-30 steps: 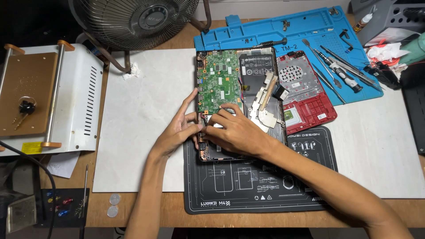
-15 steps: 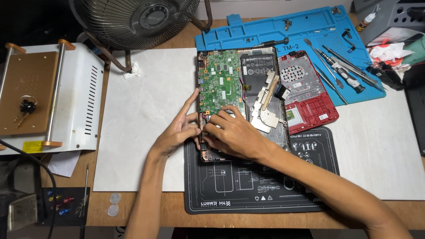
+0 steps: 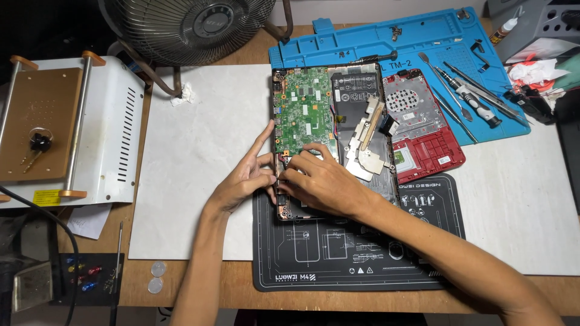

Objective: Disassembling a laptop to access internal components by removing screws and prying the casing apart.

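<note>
Opened laptop base w/ green circuit board: left hand & right hand fingers pressing together at its lower-left edge, pinching a small part; part itself indistinct.

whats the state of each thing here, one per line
laptop: lying open, back cover off, green board exposed
red cover: removed, lying beside the laptop
left hand: on the laptop's left edge, index finger stretched out
right hand: pressed on the laptop's lower part
fan: cannot tell if spinning
screwdrivers: lying loose on the blue mat

Green circuit board, red laptop cover, blue silicone mat, black mat (white line drawings)
</note>
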